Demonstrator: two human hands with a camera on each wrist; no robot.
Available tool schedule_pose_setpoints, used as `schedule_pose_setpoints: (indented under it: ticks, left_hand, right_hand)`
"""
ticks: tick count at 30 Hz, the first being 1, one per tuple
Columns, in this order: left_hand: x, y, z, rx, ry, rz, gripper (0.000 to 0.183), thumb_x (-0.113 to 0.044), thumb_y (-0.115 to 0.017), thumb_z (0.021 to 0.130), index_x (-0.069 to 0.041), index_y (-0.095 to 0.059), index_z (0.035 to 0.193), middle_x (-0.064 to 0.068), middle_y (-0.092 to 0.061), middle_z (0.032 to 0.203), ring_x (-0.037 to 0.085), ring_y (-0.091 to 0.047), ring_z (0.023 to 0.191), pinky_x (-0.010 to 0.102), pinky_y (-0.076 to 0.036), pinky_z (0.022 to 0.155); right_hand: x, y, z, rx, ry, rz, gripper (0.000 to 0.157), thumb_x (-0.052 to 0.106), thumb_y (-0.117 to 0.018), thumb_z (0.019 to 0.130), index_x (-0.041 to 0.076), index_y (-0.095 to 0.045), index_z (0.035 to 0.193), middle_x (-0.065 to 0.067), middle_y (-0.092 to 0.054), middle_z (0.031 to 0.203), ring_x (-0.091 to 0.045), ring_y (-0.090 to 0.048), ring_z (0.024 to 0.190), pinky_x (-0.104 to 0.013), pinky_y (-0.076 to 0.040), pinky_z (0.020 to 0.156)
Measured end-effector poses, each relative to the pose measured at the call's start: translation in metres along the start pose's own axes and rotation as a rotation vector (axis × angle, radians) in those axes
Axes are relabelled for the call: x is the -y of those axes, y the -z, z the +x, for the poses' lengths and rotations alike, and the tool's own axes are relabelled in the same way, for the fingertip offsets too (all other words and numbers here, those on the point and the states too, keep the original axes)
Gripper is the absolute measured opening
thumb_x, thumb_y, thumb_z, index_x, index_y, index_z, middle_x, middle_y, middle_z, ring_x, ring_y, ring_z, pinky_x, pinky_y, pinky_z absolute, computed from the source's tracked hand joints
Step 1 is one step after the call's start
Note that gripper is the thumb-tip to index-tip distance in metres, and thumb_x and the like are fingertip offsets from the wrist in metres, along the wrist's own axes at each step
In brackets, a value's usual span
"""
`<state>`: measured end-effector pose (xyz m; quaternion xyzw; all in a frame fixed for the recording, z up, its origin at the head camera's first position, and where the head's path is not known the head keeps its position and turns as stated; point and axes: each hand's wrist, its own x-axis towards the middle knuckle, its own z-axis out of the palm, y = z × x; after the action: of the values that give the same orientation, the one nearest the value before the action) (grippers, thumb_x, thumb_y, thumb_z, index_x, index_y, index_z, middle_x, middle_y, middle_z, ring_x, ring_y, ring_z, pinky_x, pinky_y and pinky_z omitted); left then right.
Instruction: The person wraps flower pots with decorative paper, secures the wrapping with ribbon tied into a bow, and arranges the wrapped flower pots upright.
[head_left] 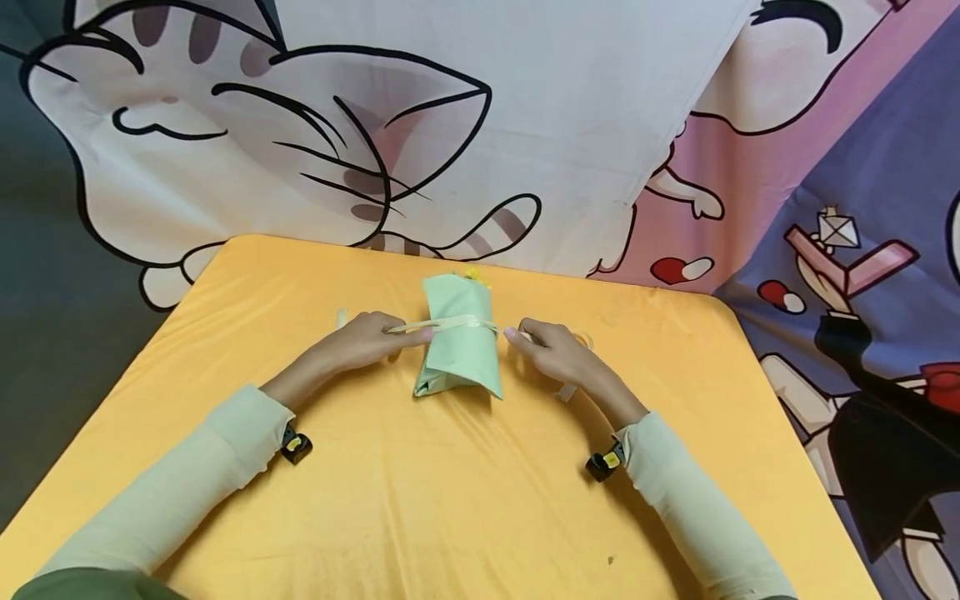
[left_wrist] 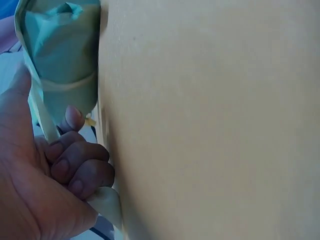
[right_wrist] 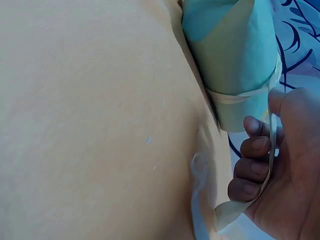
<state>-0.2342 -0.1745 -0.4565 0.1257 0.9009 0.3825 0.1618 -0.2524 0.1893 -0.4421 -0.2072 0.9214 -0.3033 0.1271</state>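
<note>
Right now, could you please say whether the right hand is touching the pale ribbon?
Touching: the right wrist view shows the pale ribbon running through the right hand, held within its curled fingers.

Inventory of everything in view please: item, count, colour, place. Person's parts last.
Paper-wrapped bundle: 1, mint green, on table between the hands
Ribbon: seemingly 1, cream, around bundle, running to both hands
Flower-like tip: count unclear, yellow, bundle's far end
Cloth-covered table: 1, yellow, under bundle
Cartoon-print backdrop: panel count unclear, white, pink, purple, behind and right of table
Wrist cameras: 2, black, one per wrist
Sleeves: 2, pale green, on forearms
Left hand: 1, bare, gripping ribbon, bundle's left
Right hand: 1, bare, gripping ribbon, bundle's right
</note>
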Motion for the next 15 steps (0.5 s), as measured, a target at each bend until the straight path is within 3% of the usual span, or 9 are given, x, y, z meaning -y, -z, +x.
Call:
schedule_pose_setpoints:
  ticks: [5,8,13,15]
  left_hand:
    - [0.004,0.006,-0.003,0.009,-0.021,0.006,0.075,-0.075,-0.043,0.114,-0.01,-0.065,0.084,-0.001,-0.053,0.065,0.017,-0.044,0.063,0.035,-0.04,0.069]
    - [0.003,0.008,-0.004,0.012,-0.001,0.01,0.072,-0.074,-0.046,0.113,-0.014,-0.064,0.078,-0.006,-0.046,0.058,0.014,-0.039,0.059,0.031,-0.037,0.064]
    - [0.0,0.009,-0.006,0.019,0.028,0.008,0.075,-0.073,-0.053,0.112,-0.023,-0.044,0.057,-0.011,-0.036,0.053,0.01,-0.03,0.053,0.024,-0.027,0.054]
    - [-0.001,0.01,-0.007,0.015,0.016,0.022,0.075,-0.072,-0.054,0.112,-0.025,-0.042,0.054,-0.011,-0.035,0.052,0.009,-0.031,0.052,0.024,-0.028,0.055]
  right_hand:
    - [-0.002,0.001,-0.003,0.006,-0.007,0.034,0.057,0.067,-0.045,0.117,0.018,-0.056,0.09,0.0,-0.046,0.077,-0.019,-0.043,0.072,-0.036,-0.045,0.069]
    - [-0.002,0.003,-0.006,0.012,-0.011,0.047,0.058,0.065,-0.045,0.118,0.016,-0.056,0.088,0.0,-0.046,0.077,-0.019,-0.043,0.071,-0.035,-0.047,0.066]
    - [-0.004,0.005,-0.01,0.025,-0.017,0.042,0.054,0.058,-0.047,0.12,0.018,-0.052,0.084,0.002,-0.039,0.073,-0.017,-0.038,0.069,-0.033,-0.044,0.064]
    - [-0.004,0.005,-0.012,0.027,-0.02,0.037,0.053,0.056,-0.048,0.12,0.018,-0.051,0.084,0.003,-0.036,0.073,-0.016,-0.035,0.068,-0.034,-0.042,0.065]
